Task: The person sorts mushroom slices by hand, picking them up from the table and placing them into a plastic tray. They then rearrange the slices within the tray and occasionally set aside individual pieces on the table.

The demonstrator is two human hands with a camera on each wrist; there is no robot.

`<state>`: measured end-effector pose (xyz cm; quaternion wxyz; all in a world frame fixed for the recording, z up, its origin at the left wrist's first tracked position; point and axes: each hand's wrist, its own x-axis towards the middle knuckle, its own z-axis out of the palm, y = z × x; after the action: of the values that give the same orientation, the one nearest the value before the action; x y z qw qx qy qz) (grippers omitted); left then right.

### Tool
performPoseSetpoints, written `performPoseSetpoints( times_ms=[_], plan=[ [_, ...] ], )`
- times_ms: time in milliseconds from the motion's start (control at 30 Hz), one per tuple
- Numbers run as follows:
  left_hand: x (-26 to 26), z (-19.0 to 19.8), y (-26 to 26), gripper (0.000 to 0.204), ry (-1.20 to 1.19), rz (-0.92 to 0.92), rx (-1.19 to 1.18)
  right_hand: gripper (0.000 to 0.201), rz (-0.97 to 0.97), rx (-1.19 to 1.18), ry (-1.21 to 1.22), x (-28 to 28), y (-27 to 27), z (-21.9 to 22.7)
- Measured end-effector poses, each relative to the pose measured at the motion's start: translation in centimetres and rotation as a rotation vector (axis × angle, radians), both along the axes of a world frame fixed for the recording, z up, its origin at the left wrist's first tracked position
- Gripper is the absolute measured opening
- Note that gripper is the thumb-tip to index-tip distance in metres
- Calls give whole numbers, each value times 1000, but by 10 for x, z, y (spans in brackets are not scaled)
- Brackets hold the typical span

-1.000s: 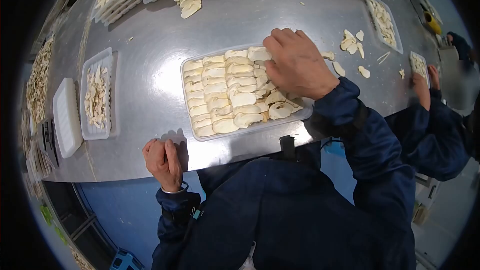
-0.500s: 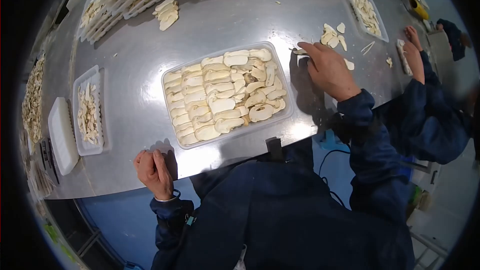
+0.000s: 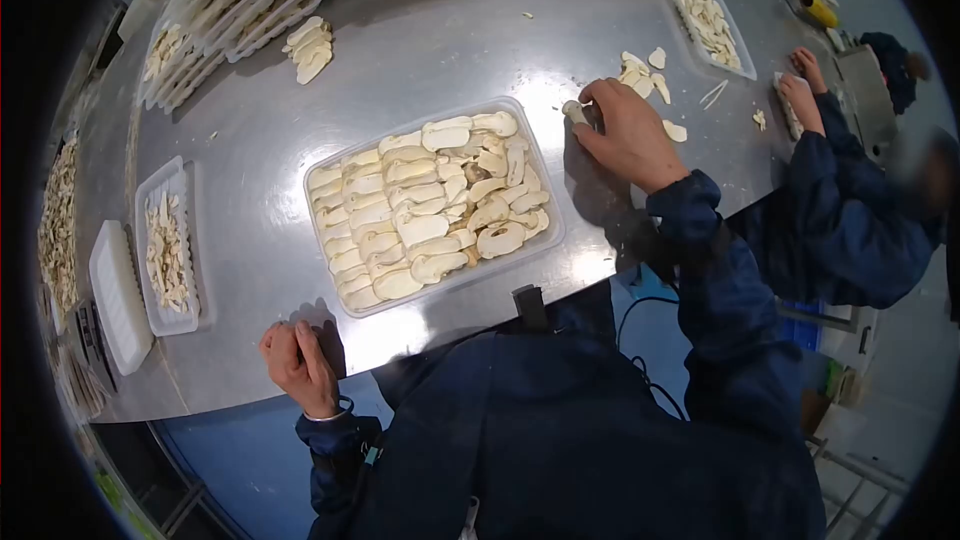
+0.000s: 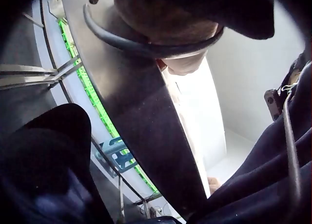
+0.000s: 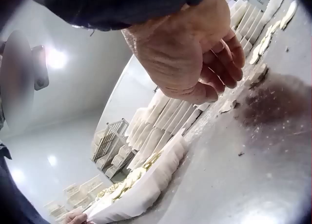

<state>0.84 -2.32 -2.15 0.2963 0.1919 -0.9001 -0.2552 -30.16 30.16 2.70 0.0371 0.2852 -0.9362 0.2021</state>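
Observation:
A clear plastic tray (image 3: 345, 313) on the metal table holds rows of pale sliced mushrooms (image 3: 410, 202); those in its right part lie less evenly. Right of the tray, my right hand (image 3: 632, 135) reaches low over the table, thumb and forefinger apart. A small mushroom slice (image 3: 574, 112) lies right at their tips. In the right wrist view, the fingers (image 5: 226, 63) bend loosely above the tabletop, with mushroom pieces (image 5: 256, 76) beyond them. Near the tray's lower left corner, my left hand (image 3: 300, 365) rests loosely curled at the table edge. Its fingers are mostly hidden in the left wrist view.
Loose slices (image 3: 640, 73) lie at the upper right, and a small pile (image 3: 310, 48) at the upper left. Stacked filled trays (image 3: 235, 0) line the back. Another tray (image 3: 195, 315) and a white lid-like tray (image 3: 122, 300) stand left. Another person's hand (image 3: 800, 100) is at right.
My right hand has left the tray's right part and moved to the slice on the table beside it. The head view has shifted, while my left hand stays at the edge.

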Motion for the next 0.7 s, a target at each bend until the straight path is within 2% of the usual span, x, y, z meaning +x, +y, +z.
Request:
performPoseSetpoints(
  times_ms=[233, 333, 433, 533, 633, 700],
  plan=[
    [0, 1, 2, 24, 16, 2, -5, 18, 32, 119, -116, -17, -14, 2],
    [-1, 0, 1, 24, 30, -2, -12, 16, -3, 66, -168, -13, -17, 6],
    [0, 2, 1, 24, 15, -3, -19, 19, 76, 64, -200, -5, -15, 11],
    [-1, 2, 2, 24, 11, 0, -32, 25, 274, 59, -3, 7, -4, 6],
    [4, -1, -1, 24, -23, -5, -20, 33, 231, -23, 93, 14, 11, 7],
    [4, 0, -1, 24, -26, -5, -12, 29, 196, 44, 40, 15, 18, 13]
  ],
)
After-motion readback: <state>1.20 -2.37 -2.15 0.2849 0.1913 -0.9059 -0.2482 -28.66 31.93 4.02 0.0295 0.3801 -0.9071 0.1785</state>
